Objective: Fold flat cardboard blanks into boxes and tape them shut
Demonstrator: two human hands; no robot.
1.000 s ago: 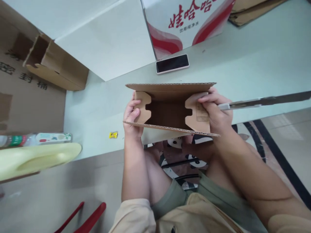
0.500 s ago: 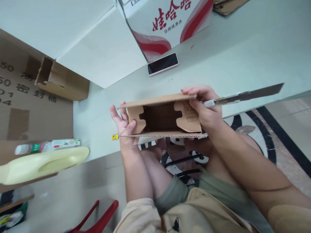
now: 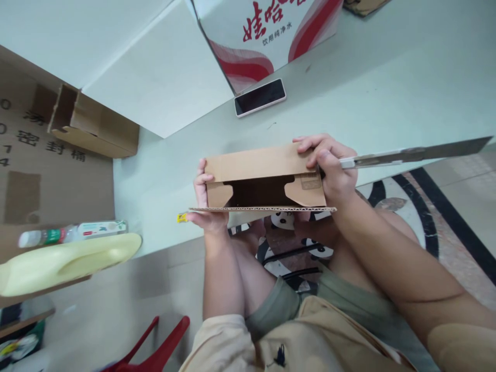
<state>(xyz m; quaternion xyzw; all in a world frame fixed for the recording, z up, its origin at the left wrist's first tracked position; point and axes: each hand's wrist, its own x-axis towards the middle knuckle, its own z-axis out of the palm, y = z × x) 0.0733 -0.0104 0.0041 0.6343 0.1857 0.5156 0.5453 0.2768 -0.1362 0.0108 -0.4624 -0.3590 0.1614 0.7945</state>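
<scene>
A small brown cardboard box (image 3: 256, 164) is held up between my hands, its open side towards me. Two notched side flaps (image 3: 306, 188) are folded inward, the far flap is bent partly over the opening, and the near flap sticks out flat. My left hand (image 3: 207, 201) grips the left end, fingers on the side wall and thumb under the near flap. With its fingers over the far flap, my right hand (image 3: 333, 163) holds the right end. It also keeps a long-bladed utility knife (image 3: 411, 155) that points right; its handle is mostly hidden.
On the table (image 3: 155, 191) lie a phone (image 3: 260, 97) and a small yellow object (image 3: 181, 217). Beyond stands a printed white carton (image 3: 263, 57). At left are another cardboard box (image 3: 104, 126), a plastic bottle (image 3: 50, 237) and a pale-yellow container (image 3: 77, 263). A red stool (image 3: 155, 346) is below.
The far flap has folded down towards the opening. My left fingers have shifted to the box's left side, the thumb dropping under the near flap. The knife has moved right with my right hand.
</scene>
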